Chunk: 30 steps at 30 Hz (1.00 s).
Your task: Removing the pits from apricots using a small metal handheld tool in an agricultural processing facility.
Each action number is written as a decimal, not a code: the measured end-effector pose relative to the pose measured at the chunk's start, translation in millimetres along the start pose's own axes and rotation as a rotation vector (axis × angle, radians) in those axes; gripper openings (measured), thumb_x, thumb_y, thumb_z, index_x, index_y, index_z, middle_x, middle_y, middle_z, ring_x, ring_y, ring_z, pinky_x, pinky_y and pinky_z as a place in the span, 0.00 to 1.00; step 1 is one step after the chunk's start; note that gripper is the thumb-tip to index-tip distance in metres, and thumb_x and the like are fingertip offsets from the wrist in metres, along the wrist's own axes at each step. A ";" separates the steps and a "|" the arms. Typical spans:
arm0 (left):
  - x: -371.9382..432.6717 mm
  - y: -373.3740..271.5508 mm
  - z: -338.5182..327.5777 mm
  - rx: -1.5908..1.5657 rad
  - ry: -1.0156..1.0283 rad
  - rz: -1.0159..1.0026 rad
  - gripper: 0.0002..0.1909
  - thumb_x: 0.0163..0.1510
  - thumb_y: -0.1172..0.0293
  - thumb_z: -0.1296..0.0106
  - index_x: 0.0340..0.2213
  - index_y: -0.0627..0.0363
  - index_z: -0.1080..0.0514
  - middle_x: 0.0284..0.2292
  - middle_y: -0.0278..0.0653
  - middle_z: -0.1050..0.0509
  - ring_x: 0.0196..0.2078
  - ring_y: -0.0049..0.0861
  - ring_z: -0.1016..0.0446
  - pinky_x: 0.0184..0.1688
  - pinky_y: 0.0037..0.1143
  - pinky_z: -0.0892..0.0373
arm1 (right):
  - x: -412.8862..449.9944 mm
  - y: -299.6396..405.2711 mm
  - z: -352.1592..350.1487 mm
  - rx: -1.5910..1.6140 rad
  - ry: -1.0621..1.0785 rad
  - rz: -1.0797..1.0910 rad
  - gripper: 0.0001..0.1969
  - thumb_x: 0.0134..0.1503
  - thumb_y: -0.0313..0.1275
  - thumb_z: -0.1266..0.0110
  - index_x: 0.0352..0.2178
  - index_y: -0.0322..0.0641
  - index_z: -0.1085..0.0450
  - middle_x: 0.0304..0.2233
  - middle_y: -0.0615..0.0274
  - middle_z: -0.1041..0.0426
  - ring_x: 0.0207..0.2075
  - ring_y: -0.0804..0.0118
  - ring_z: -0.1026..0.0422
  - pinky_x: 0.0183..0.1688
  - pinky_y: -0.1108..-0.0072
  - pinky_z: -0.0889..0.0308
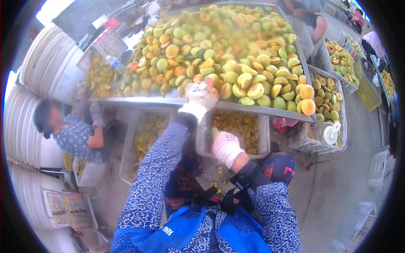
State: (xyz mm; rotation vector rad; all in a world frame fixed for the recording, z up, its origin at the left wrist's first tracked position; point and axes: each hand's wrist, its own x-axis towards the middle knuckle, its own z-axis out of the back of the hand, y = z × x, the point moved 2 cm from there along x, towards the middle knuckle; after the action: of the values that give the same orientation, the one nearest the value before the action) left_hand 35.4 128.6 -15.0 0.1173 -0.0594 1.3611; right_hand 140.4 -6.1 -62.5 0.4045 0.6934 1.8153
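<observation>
My left hand (198,96), in a stained white glove, reaches over the front rim of a metal-edged table (152,100) to a heap of yellow-green apricots or similar stone fruit (231,68). Whole fruits and cut halves lie together. Something orange-red shows beside its fingers, but I cannot tell whether they hold it. My right hand (226,146) wears a white glove with red print. Its fingers are curled above the near left part of a plastic crate (265,139), and what is inside them is hidden. Small yellow fruit pieces (239,126) fill that crate.
Left of my arm stands another fruit crate (126,172). A person (79,136) works at the far left, near stacked white trays (25,126). To the right, a fruit crate (319,144) carries a white-lidded jug (330,133). Two orange fruits (307,99) sit at the table corner.
</observation>
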 end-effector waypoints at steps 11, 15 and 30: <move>-96.4 -0.4 39.4 -0.805 -0.368 -0.526 0.36 0.41 0.93 0.49 0.53 0.57 0.37 0.45 0.42 0.27 0.42 0.38 0.26 0.46 0.31 0.29 | 2.4 -7.8 59.5 1.695 -0.106 -0.256 0.11 0.61 0.35 0.49 0.41 0.41 0.30 0.31 0.67 0.26 0.26 0.71 0.26 0.24 0.79 0.31; -103.7 -12.5 30.0 -1.765 -0.180 -0.397 0.33 0.45 0.93 0.52 0.54 0.61 0.38 0.55 0.46 0.33 0.58 0.40 0.34 0.55 0.34 0.33 | 3.0 -13.9 49.3 1.687 -0.107 -0.218 0.13 0.57 0.28 0.46 0.44 0.38 0.30 0.36 0.64 0.25 0.33 0.71 0.25 0.37 0.79 0.29; -110.5 -9.2 13.9 -1.727 0.371 0.138 0.22 0.62 0.60 0.55 0.56 0.52 0.36 0.42 0.36 0.26 0.35 0.23 0.23 0.30 0.16 0.29 | 23.1 -25.7 26.6 1.176 -0.359 -0.096 0.12 0.52 0.18 0.45 0.40 0.37 0.31 0.32 0.69 0.28 0.32 0.77 0.32 0.37 0.84 0.33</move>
State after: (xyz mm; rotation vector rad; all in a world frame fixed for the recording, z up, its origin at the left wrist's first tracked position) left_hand 21.8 17.7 -13.9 -1.5840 -0.8948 1.0478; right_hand 166.8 28.5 -59.7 1.3849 1.4347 1.0212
